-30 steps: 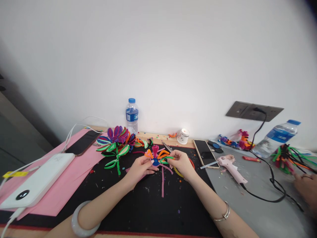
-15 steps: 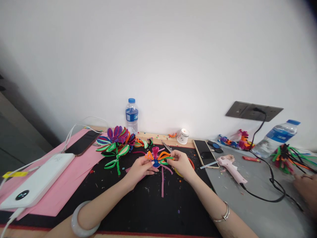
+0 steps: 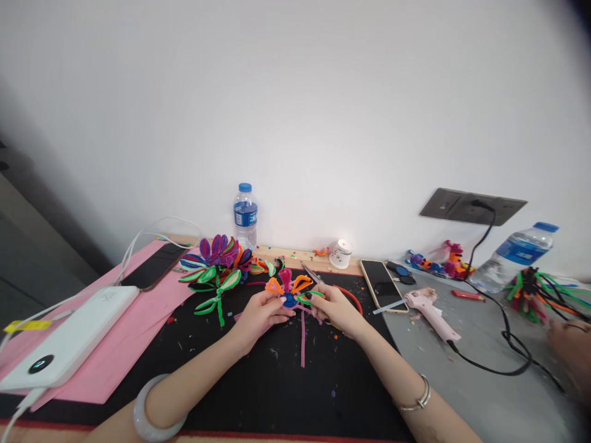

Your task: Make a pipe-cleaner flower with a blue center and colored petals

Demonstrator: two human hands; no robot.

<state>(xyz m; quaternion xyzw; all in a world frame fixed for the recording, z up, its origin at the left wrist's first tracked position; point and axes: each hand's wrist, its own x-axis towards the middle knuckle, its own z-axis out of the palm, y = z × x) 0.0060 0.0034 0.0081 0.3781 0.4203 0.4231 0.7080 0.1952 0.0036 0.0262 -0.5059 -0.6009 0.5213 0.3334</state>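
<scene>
A fuzzy, many-coloured flower (image 3: 289, 300) is held between a person's two hands, over the middle of a black mat (image 3: 341, 394) on the worktop (image 3: 295, 254). Its round blue centre is nearest the person, and its petals fan away toward the wall. The magenta petal (image 3: 286, 280) points almost straight at the wall, with an orange petal slanting out on either side; the green petal (image 3: 310, 298) reaches sideways to the person's right. As I see it, the spread is widest from side to side; whether there is a stem below, I cannot tell.

The left hand (image 3: 260, 315) grips the flower by the left of its centre, thumb on the blue. The right hand (image 3: 338, 309) pinches the green petal's outer end.

Below the flower, a straight pink strip (image 3: 303, 341) runs toward the person. A curved red strip (image 3: 353, 297) lies just beside the right hand, and scissors (image 3: 313, 274) lie behind it.

To the left sits a bunch of fuzzy flowers and leaves (image 3: 221, 266), with a water bottle (image 3: 245, 218) behind. To the right are a pale-framed phone (image 3: 384, 285), a pink glue gun (image 3: 434, 317) and, at the far edge, another person's hand (image 3: 570, 346).
</scene>
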